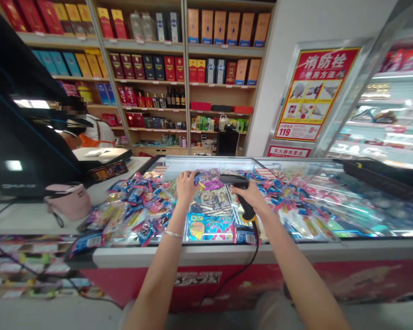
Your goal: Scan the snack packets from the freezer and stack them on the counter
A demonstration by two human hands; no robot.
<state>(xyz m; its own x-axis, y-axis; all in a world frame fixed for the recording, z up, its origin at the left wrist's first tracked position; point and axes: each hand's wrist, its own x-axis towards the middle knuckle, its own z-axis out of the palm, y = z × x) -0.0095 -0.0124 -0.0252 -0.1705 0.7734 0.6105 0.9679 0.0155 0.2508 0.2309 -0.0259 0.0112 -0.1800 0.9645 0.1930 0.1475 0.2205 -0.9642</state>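
My right hand [249, 195] is wrapped round the handle of a black barcode scanner [234, 179], whose head points left; its cable hangs down over the freezer's front edge. My left hand [187, 185] has its fingers bent round a small dark blue packet [196, 177], partly hidden by the fingers. Both hands are above the glass top of a chest freezer [206, 251]. Under and between them lie a purple packet [211, 179], dark packs [215, 199] and a bright blue pack [209, 225]. A blue packet with a barcode [245, 234] lies at the front edge.
Piles of small blue and pink packets [134, 195] cover the glass left and right. A pink pouch [70, 200] and a black screen [17, 137] stand on the left counter. A person [99, 130] is behind it. Shelves of boxes line the back wall.
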